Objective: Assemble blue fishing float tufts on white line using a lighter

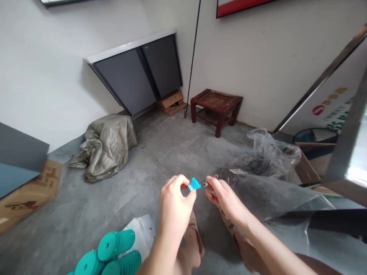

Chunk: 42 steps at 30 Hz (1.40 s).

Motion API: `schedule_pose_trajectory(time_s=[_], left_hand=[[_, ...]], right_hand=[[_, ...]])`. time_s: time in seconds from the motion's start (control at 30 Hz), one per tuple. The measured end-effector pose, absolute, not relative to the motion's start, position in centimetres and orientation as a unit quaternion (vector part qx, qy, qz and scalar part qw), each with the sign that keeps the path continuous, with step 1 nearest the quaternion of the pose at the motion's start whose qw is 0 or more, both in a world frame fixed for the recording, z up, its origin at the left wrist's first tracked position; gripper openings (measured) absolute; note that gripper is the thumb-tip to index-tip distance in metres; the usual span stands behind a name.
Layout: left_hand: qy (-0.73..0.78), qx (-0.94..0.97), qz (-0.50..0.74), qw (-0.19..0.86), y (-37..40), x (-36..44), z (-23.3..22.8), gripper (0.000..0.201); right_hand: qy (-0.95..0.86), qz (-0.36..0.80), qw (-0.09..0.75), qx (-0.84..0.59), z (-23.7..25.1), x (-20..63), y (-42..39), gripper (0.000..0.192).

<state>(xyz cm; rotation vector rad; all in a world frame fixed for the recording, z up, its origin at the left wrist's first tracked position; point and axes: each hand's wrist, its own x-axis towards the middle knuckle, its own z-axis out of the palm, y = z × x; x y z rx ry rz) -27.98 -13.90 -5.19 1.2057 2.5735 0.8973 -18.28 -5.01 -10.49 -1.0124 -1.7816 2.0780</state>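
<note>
A small bright blue plastic piece, flared at one end, is pinched between the thumb and fingertips of my left hand. Just to its right, the closed fingers of my right hand grip a small metallic piece with a dark end. Its kind cannot be made out, since most of it is behind the fingers. A narrow gap separates the two pieces, held in the air above the concrete floor. Below my left forearm lie stacks of teal discs with centre holes, beside a white sheet or bag.
Clear plastic wrapping spreads over the floor at the right, near a metal-framed stand. A low brown wooden stool stands by the wall. Farther left are a crumpled grey sack, a dark cabinet and a cardboard box.
</note>
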Motion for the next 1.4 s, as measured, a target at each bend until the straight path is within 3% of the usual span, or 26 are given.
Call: schedule_pose_trajectory(time_s=[0.3, 1.4], left_hand=[[0.865, 0.423, 0.27, 0.021, -14.3, -27.8, -5.2, 0.014], [0.869, 0.415, 0.268, 0.032, -14.1, -27.7, -4.9, 0.015]], right_hand=[[-0.594, 0.721, 0.136, -0.33, -10.7, -18.6, -5.5, 0.048], [-0.591, 0.73, 0.135, -0.317, -10.4, -18.8, -6.1, 0.046]])
